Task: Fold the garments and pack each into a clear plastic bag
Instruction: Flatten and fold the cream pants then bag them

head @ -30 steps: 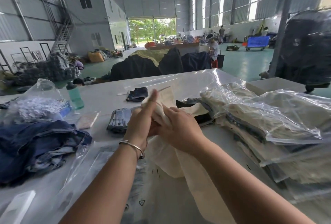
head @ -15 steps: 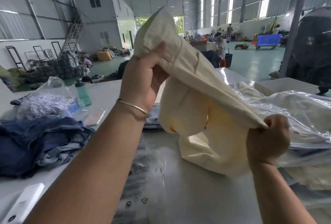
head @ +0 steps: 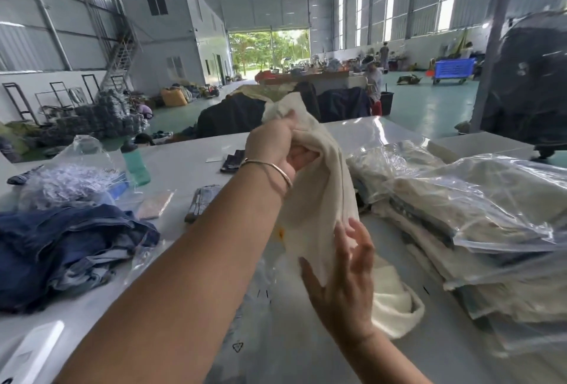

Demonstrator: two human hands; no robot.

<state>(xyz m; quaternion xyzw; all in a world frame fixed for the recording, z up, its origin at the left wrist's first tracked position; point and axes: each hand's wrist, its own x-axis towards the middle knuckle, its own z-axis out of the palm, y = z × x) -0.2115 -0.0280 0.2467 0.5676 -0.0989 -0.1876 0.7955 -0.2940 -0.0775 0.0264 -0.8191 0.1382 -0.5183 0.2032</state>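
Two hands work the cream garment [head: 319, 199] — left hand [head: 276, 147] clenched on its top, right hand [head: 343, 279] spread; smooth it flat on the surface [head: 190, 166] before folding.

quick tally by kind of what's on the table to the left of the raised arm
Teal bottle: 1
Heap of blue denim garments: 1
Clear bag of pale shredded stuff: 1
Small flat packet: 1
Folded denim piece: 1
Total: 5
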